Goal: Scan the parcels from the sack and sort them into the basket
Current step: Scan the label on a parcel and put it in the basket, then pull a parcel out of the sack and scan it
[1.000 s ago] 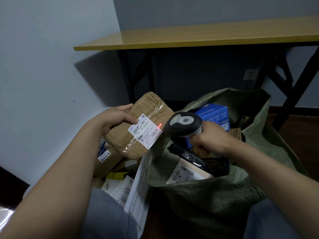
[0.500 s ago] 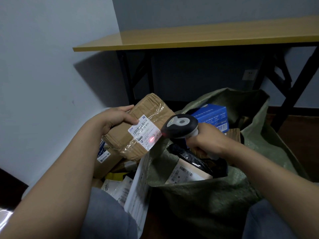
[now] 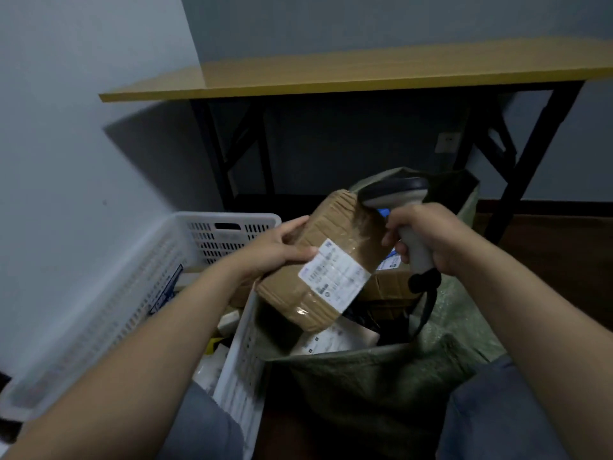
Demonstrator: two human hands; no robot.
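**Taped parcel held over sack, scanner beside it**

Ahead I see a wooden table [image 3: 331, 74] on black legs against the wall. A white slatted basket [image 3: 229, 218] stands at left, touching the green sack [image 3: 365, 376] at right. Both hold parcels. The brown parcel [image 3: 335, 234], raised over the sack's mouth by the basket's edge, hides much of what lies inside. The left hand [image 3: 278, 250] grips its left end, thumb beside the label [image 3: 333, 278]. The right hand [image 3: 428, 237] wraps the scanner [image 3: 391, 194] handle, with the head just above the parcel's far end. The label's print is too blurred to read.
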